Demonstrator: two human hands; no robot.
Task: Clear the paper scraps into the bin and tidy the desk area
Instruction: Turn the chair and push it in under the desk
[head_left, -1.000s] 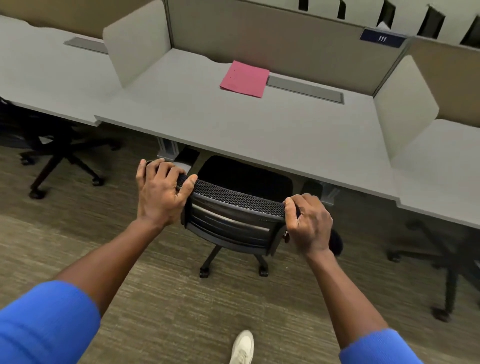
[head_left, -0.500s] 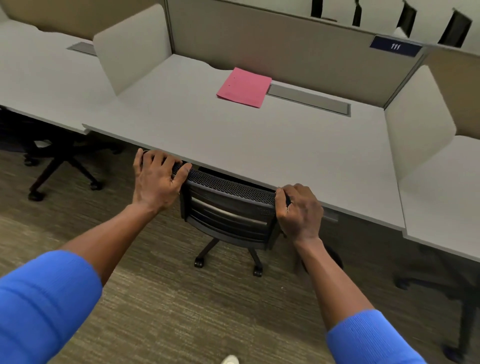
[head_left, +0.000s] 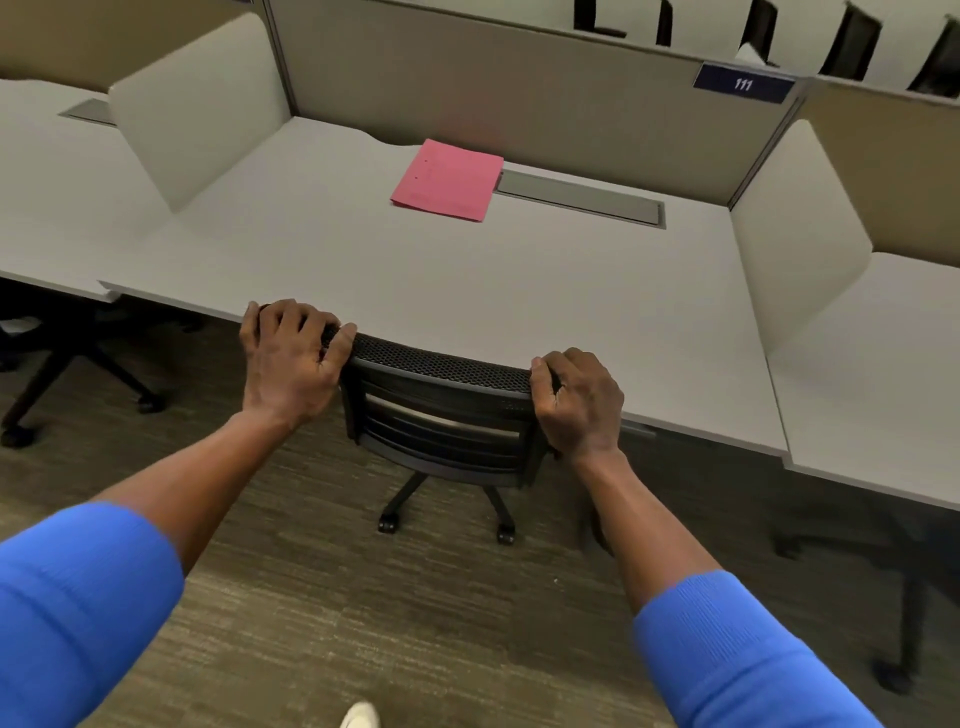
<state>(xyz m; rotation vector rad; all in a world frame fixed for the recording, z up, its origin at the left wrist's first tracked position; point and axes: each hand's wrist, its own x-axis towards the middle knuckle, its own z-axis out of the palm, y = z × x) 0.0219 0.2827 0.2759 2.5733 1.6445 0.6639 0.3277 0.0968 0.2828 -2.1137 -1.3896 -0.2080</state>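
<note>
A black mesh-backed office chair stands tucked under the front edge of the grey desk; its seat is hidden beneath the desktop. My left hand grips the left end of the backrest's top rail. My right hand grips the right end. A pink folder lies flat near the back of the desk. No paper scraps or bin show in this view.
Beige partition panels wall the desk on both sides and at the back, with a grey cable tray behind the folder. Neighbouring desks sit left and right, with another chair's base at left. My white shoe stands on carpet.
The chair has rolled forward under the desk with both hands on its backrest; the seat, visible before, is now hidden. My view has moved closer to the desk.
</note>
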